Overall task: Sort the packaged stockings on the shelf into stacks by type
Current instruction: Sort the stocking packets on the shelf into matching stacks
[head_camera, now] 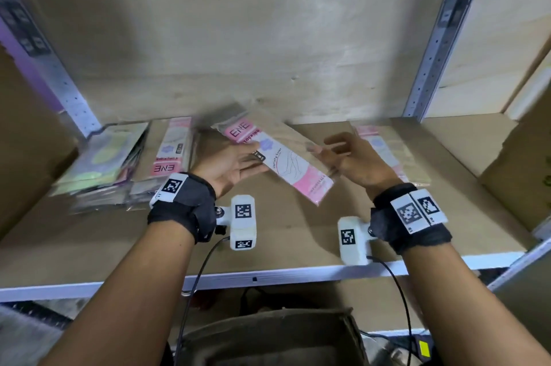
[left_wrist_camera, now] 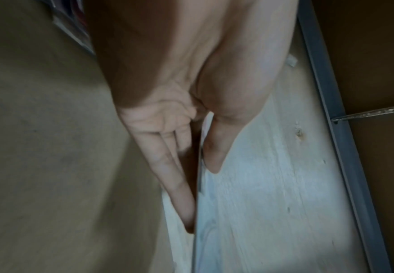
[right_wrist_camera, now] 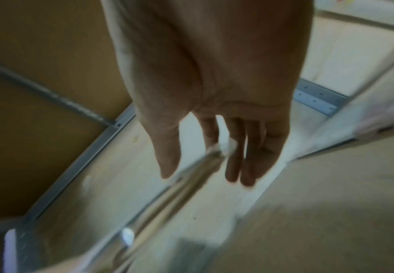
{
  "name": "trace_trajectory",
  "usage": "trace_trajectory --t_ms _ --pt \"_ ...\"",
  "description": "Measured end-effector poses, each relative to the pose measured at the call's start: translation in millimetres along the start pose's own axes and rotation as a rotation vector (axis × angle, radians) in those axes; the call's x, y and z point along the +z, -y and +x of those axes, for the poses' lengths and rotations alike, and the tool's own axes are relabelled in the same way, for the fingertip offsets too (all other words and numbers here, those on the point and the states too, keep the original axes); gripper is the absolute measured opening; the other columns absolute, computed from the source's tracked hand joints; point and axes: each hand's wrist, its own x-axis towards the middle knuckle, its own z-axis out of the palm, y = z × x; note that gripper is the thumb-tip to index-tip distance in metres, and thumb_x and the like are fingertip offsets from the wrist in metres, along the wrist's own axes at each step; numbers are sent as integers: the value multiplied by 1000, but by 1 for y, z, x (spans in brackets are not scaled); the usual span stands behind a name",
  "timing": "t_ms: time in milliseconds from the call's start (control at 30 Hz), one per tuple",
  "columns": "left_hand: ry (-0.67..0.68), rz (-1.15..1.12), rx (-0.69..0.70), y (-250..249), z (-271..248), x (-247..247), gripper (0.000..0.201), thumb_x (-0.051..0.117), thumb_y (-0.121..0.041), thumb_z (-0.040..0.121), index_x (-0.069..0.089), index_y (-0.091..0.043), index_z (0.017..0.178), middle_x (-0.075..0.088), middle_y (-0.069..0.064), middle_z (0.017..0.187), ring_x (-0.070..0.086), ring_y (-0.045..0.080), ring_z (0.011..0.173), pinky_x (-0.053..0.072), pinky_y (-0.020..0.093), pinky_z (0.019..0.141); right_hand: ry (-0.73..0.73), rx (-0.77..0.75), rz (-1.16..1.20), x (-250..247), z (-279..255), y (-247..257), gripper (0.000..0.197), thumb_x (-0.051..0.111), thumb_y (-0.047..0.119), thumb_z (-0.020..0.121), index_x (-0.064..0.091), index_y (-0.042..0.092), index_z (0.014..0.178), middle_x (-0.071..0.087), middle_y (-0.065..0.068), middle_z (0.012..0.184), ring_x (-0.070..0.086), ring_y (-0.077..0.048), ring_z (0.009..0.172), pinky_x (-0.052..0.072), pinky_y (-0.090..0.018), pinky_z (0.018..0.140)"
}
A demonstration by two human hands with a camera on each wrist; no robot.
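A pink and white ENE stocking pack (head_camera: 286, 157) in a clear sleeve hangs tilted above the shelf board (head_camera: 268, 240). My left hand (head_camera: 257, 157) pinches its left part, thumb on top and fingers beneath. In the left wrist view the pack's thin edge (left_wrist_camera: 197, 240) runs between the thumb and fingers of my left hand (left_wrist_camera: 202, 186). My right hand (head_camera: 320, 157) holds the clear right edge. In the right wrist view the blurred pack (right_wrist_camera: 168, 203) passes between the thumb and fingers of my right hand (right_wrist_camera: 203, 175).
At the far left of the shelf lies a stack of green and purple packs (head_camera: 101, 163), with a pink ENE stack (head_camera: 170, 157) beside it. Another pink pack (head_camera: 387, 151) lies at the right. A cardboard box (head_camera: 518, 169) and metal uprights (head_camera: 441, 37) border the shelf.
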Motion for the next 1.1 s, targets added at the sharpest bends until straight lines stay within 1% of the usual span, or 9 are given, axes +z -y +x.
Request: trace_trajectory --t_ms 100,267,433,633,700,767,833,967,1100 --pt "23 22 -19 4 1 4 21 60 -6 95 58 -3 116 71 19 112 70 24 96 62 27 67 163 142 249 -4 -2 -11 43 75 34 85 64 6 115 73 -11 102 71 -18 75 55 -27 59" --pt "-139 23 137 -2 7 -10 12 68 -26 92 70 -20 102 78 4 95 72 18 95 61 30 76 201 81 307 -17 -7 -14 29 72 25 89 66 10 113 72 -10 97 67 -15 70 52 -25 58" --pt "-251 240 229 -6 11 -24 32 69 -48 86 71 -18 97 78 1 86 74 10 72 56 26 68 198 78 305 -30 -12 -20 33 73 23 87 68 9 117 72 -16 107 66 -22 86 50 -31 76" --pt "-337 432 306 -6 9 -20 27 63 -38 89 65 -19 70 72 0 68 62 16 62 43 26 62 -27 115 418 -34 -11 -25 40 79 23 81 67 1 112 64 -10 94 56 -17 68 47 -25 64" --pt "-398 484 333 -5 9 -14 35 58 -40 89 54 -22 58 64 -2 51 60 15 53 38 22 54 -55 106 455 -32 -11 -26 39 77 21 83 66 -1 113 63 -10 92 55 -19 72 46 -24 62" --pt "-411 490 345 -5 9 -11 48 56 -48 93 49 -21 53 54 -3 43 55 18 50 35 21 50 -78 92 468 -30 -11 -27 37 76 19 84 66 -2 113 60 -3 74 54 -14 61 44 -23 59" --pt "-411 485 347 -6 7 -11 53 53 -54 96 48 -20 54 47 -2 45 48 19 49 32 19 44 -93 81 478 -29 -10 -27 35 76 18 84 67 -1 112 53 1 64 50 -9 51 44 -22 57" --pt "-330 299 322 -7 3 -9 45 50 -42 102 49 -18 64 47 2 53 44 10 36 21 10 31 -81 68 497 -27 -10 -27 34 75 18 85 66 -1 112 51 3 61 48 -8 49 44 -24 58" --pt "-275 112 236 -9 -1 -8 34 53 -36 101 56 -18 73 59 -3 48 44 8 31 13 19 30 -75 48 513 -23 -9 -26 32 74 16 86 66 -2 112 53 3 60 48 -8 48 45 -25 59"
